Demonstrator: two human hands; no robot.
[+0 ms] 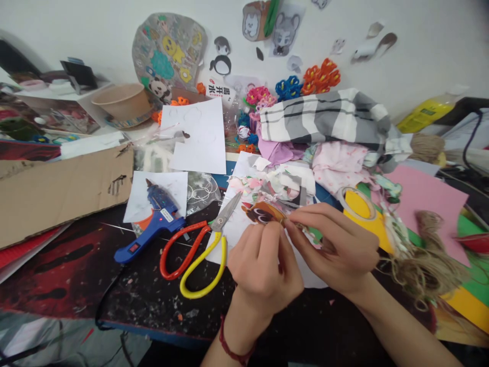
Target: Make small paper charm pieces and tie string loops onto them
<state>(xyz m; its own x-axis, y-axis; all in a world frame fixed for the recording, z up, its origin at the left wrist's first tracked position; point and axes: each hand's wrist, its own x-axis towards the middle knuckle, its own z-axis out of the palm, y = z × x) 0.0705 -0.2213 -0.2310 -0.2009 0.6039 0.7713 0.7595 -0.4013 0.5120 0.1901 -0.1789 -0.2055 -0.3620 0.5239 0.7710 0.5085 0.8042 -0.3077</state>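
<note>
Cutout [254, 210], flat, brown, round-edged, grip of left hand [263, 262] and right hand [340, 250] clamped on it, loop-handled scissors [220, 223] nearby

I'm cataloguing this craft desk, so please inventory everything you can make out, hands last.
Brown cut-out: one, brown, at the fingertips
Scissors: one, red and yellow handles, centre-left
Glue gun: one, blue, left of scissors
Cardboard: one, brown, far left
Bowl: one, tan, back left
Paper: several, white, pink, yellow, green, across desk
Flowers: several, orange, blue, pink, back centre
Checked cloth: one, black-white-grey, back right
Bottle: one, yellow, back right
Twine: two bundles, tan, right
Wall pictures: several, mixed colours, wall
Small clutter: uncountable
Bracelet: one, dark red, left wrist
Left hand: one, bare, front centre
Right hand: one, bare, beside it
</note>
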